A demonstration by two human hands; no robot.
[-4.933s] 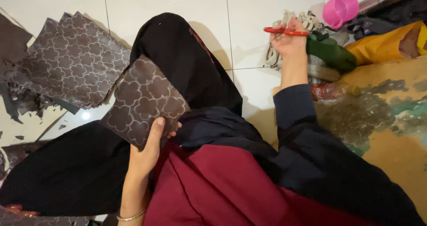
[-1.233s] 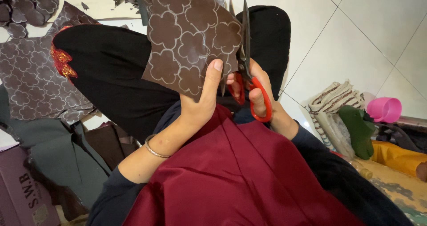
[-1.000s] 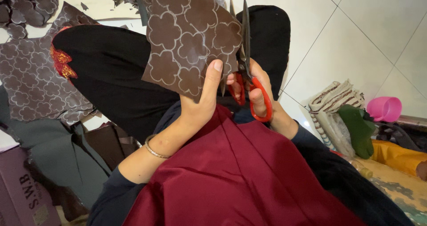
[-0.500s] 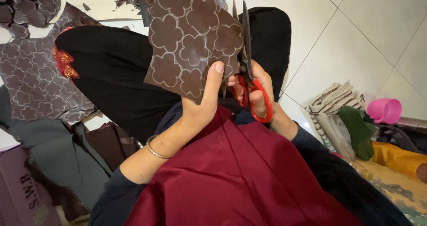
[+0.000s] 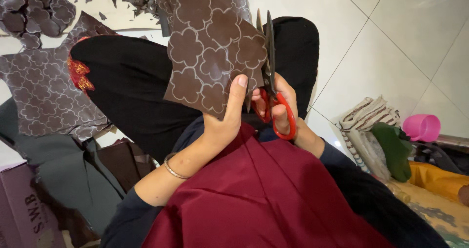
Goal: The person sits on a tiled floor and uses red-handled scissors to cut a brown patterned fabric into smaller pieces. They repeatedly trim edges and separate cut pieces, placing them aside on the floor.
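Brown flower-patterned sheet [image 5: 210, 48] now tilted clockwise, scissors [image 5: 271, 77] further along its right edge.

Two hands are in view, the left hand [image 5: 222, 126] and the right hand [image 5: 278, 106]. One pair of scissors [image 5: 273, 87] with red handles. One brown sheet [image 5: 210, 48] marked with flower outlines is held up; one more patterned sheet [image 5: 44, 92] lies on the floor. One heap of cut-out flower shapes [image 5: 34, 11], too many to count. One pink cup [image 5: 422, 127]. One bracelet [image 5: 173, 170]. One purple box [image 5: 24, 214].
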